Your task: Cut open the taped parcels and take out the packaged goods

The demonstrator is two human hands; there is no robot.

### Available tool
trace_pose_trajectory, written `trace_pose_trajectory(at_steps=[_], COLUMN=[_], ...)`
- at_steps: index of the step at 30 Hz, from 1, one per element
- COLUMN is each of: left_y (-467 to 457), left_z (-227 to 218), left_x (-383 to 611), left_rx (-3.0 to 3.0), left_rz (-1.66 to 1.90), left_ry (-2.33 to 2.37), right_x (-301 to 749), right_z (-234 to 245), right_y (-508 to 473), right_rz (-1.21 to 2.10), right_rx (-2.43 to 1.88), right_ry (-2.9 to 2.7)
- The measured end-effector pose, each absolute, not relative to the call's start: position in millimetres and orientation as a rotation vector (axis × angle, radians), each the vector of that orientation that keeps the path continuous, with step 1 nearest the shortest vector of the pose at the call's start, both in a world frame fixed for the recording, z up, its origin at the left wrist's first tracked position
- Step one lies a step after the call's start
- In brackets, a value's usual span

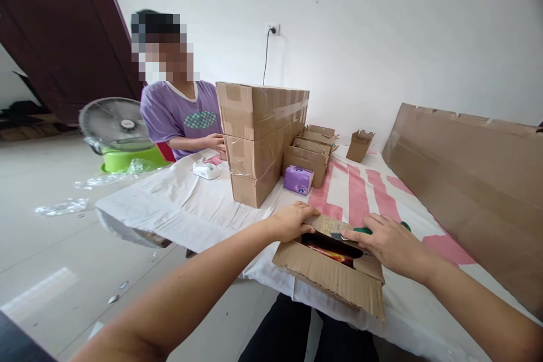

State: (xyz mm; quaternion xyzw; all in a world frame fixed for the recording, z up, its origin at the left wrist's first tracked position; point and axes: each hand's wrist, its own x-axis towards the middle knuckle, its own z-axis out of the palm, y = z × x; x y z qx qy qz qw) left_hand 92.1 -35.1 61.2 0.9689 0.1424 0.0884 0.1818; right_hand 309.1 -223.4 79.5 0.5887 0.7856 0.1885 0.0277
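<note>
In front of me at the table's near edge sits a cardboard box, its near flap folded out toward me. Through its opening a red and yellow item shows next to something dark; I cannot make out what they are. My left hand grips the box's far left edge, thumb by the opening. My right hand is closed around a green box cutter, held over the far right side of the box. Its grey tip lies close to the far flap; whether it touches is unclear.
Three long cartons form a tall stack beyond my left hand. Near it are a purple tissue pack, open boxes and a white tape dispenser. A large cardboard sheet stands right. Across the table sits a person.
</note>
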Motion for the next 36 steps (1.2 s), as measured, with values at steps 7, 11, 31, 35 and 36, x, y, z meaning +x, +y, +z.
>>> trace_pose_trajectory(at_steps=[7, 11, 31, 35, 36], left_y=[-33.2, -33.6, -35.7, -34.7, -34.3], left_z=[58.6, 58.6, 61.0, 59.7, 59.2], left_x=[91.7, 91.1, 93.8, 94.0, 94.1], left_rx=[2.742, 2.739, 2.743, 2.735, 2.734], left_rz=[0.282, 0.288, 0.228, 0.255, 0.262], left_ry=[0.379, 0.379, 0.463, 0.438, 0.434], right_x=[308.0, 308.4, 298.7, 295.7, 295.3], right_z=[72.2, 71.0, 70.4, 71.9, 72.0], right_y=[-220.5, -218.3, -214.2, -212.0, -211.4], right_rz=[0.668, 0.677, 0.569, 0.508, 0.509], right_rx=[1.796, 1.785, 1.917, 1.997, 2.003], right_ry=[2.432, 2.452, 2.479, 2.465, 2.458])
